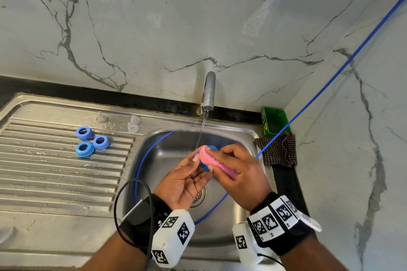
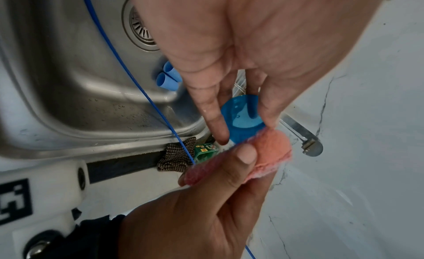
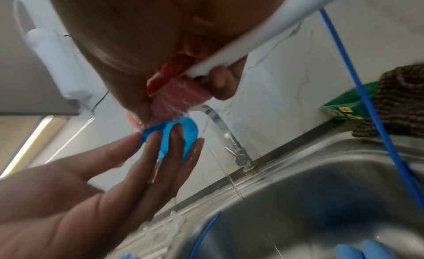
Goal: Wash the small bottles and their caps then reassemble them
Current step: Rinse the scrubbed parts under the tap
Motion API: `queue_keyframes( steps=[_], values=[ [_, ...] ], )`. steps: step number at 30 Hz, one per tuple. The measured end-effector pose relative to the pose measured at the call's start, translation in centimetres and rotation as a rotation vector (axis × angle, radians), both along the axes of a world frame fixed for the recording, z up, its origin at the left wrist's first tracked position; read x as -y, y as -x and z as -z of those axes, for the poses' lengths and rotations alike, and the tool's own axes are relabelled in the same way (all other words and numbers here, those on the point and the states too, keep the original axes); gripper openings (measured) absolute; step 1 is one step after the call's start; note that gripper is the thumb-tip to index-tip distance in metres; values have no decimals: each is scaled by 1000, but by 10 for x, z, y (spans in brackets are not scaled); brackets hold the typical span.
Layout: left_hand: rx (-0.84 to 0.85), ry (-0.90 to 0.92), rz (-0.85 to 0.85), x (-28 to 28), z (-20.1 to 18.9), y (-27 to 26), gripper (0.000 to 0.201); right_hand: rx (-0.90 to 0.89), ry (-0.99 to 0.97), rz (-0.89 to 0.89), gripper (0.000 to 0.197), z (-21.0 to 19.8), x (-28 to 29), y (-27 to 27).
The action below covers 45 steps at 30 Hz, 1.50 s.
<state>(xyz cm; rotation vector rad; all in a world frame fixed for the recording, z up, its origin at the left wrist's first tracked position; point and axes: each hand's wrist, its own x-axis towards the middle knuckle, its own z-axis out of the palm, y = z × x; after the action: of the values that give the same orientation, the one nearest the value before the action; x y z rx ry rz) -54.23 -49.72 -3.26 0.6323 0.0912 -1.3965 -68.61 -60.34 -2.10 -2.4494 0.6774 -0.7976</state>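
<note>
The left hand pinches a blue cap by its rim under the tap stream, baring its face to the sponge gripped in the right hand; rings drain on the surface.

3 blue rings on drainboard

My left hand and right hand meet over the sink basin, in front of the tap. The cap sits between my left fingers, with the sponge in my right hand pressed against it. On the drainboard to my left lie 3 rings close together. Behind them stand 3 teats. A box and cloth sit right of the basin.
</note>
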Motion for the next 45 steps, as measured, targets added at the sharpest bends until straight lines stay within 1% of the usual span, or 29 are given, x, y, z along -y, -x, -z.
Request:
queue_keyframes(
  steps=[3, 4, 7, 8, 11, 12, 13, 15, 16, 19, 20, 23, 24, 25, 27, 29, 31, 32, 35, 36, 37, 39, 40, 41, 43, 44, 45],
  values=[
    [4, -5, 30, 0, -2, -2, 41, 52, -68, 154, 39, -2, 8, 0],
    [12, -1, 36, 0, -3, -2, 40, 52, -74, 159, 39, -2, 8, 0],
    [37, 22, -15, 1, -4, -1, 39, -1, -25, 10, 42, -1, 0, -1],
    [48, 21, -28, 1, -2, -1, 39, -1, -26, 6, 41, 0, 0, 0],
    [83, -16, -30, 2, 1, -2, 41, 61, -76, 147, 38, -2, 7, 0],
    [94, -19, -22, 1, 1, -2, 42, 56, -74, 147, 38, -3, 6, -1],
    [95, -13, -16, 1, 2, -1, 42, 43, -61, 109, 39, -3, 2, -1],
    [89, 8, -7, 1, 5, 0, 35, 14, -28, 15, 41, -1, -2, -1],
    [91, 15, -4, 1, 6, 0, 33, 7, -33, 20, 40, 1, 0, 0],
    [118, 21, 32, -1, 6, 1, 38, 30, -130, 168, 38, 0, 8, 1],
    [128, 23, 53, -1, 6, 1, 39, 27, -131, 162, 38, -1, 7, 1],
    [125, 49, 61, -2, 5, 1, 47, 6, -63, 14, 39, -1, -1, 1],
    [117, 65, 50, -2, 6, 0, 49, 4, -64, 17, 39, -1, 1, 1],
    [109, 74, 41, -1, 6, -1, 50, 19, -92, 59, 38, -1, 5, 1],
    [118, 79, 43, -1, 4, -1, 47, 36, -140, 133, 39, -3, 8, 0],
    [155, 80, 29, -2, 3, -1, 39, 18, -113, 70, 39, -5, 2, -3],
    [177, 76, 5, -2, 4, -2, 38, -13, -74, -7, 40, -3, -3, -3],
    [199, 69, 1, -3, 6, -2, 41, -17, -79, 13, 39, -3, -1, -4],
    [303, 25, -10, -4, 13, -2, 55, 30, -156, 160, 40, -6, 6, -5],
    [349, 18, -10, -5, 14, -1, 57, 18, -129, 150, 38, -7, 4, -6],
    [398, 22, -3, -5, 15, 0, 56, 0, -92, 101, 36, -9, -1, -7],
    [484, 38, 15, -6, 15, 1, 56, -45, -55, -25, 40, -6, -9, -5],
    [513, 39, 21, -7, 15, 0, 57, -62, -53, -30, 40, -5, -8, -5],
    [547, 34, 29, -8, 14, 0, 57, -57, -71, 19, 39, -3, -4, -4],
    [643, 8, 45, -9, 15, 2, 54, -24, -123, 171, 38, -2, 2, -3],
    [690, -5, 53, -9, 15, 3, 54, -32, -114, 190, 37, -3, 0, -3],
    [723, -18, 60, -10, 16, 4, 55, -52, -71, 156, 37, -4, -6, -3]
  ],
)
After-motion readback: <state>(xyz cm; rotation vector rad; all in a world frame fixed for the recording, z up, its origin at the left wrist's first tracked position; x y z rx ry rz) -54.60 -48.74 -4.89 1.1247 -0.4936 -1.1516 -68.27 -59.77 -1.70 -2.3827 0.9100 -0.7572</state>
